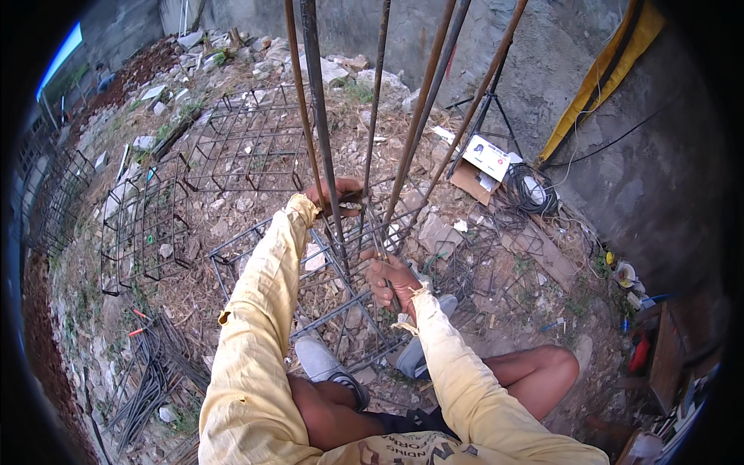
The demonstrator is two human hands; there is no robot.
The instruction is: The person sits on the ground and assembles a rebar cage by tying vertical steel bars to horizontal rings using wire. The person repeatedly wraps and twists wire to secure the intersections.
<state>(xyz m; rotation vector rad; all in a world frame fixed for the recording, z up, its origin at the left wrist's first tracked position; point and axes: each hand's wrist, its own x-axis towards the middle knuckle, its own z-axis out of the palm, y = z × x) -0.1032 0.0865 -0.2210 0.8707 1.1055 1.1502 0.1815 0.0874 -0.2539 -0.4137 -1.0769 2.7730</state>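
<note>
Rubble-strewn ground (496, 302) meets a grey wall (558, 93) at two o'clock, and tall steel bars (317, 77) rise from the centre toward twelve. Just below centre, toward five o'clock, the right hand (394, 280) has its fingers clenched around a slim metal tool (378, 240), apparently pincers, probably light, rigid and best held by the handles; the left hand (347, 188), toward eleven, curls among the bars, whether grasping anything cannot be told. Those bars look stiff, heavy and rough with rust, likely steadied best low down.
</note>
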